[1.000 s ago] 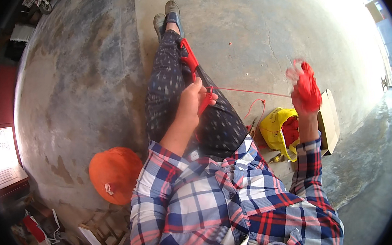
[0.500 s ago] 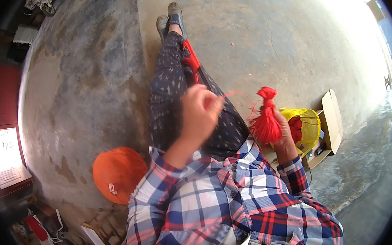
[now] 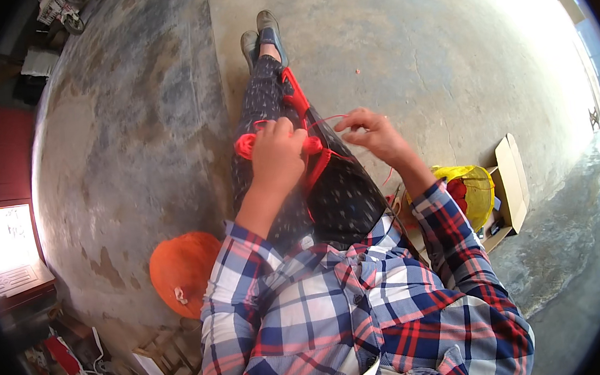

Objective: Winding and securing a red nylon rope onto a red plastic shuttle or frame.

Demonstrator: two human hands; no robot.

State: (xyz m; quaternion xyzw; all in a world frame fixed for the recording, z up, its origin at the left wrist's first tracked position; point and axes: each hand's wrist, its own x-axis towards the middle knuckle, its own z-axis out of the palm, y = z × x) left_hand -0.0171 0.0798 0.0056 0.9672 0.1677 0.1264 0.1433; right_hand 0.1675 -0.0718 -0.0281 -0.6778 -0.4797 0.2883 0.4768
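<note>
My left hand [image 3: 278, 154] is closed over my lap around a red tassel-like bundle [image 3: 245, 147], whose rounded end sticks out at the left and whose strands show at the right. The palm hides its middle. To the right, my right hand [image 3: 379, 139] is raised with thumb and fingers pinched on a thin red cord [image 3: 326, 120] that runs back toward the bundle. Below it, a red strand [image 3: 319, 166] hangs across my dark patterned trousers. A red plastic piece [image 3: 295, 95] lies along my legs, just beyond the hands; its kind is unclear.
A yellow basket-like container [image 3: 483, 198] with red material inside stands at the right by an open cardboard box [image 3: 510, 185]. An orange rounded object [image 3: 185, 274] is at the left. Behind it are a small wooden frame [image 3: 169, 360] and mixed items. My shoes [image 3: 268, 31] rest on the concrete floor.
The red bundle has passed from my right hand to my left and now lies over my lap. My right hand has moved up and inward and now pinches the cord.
</note>
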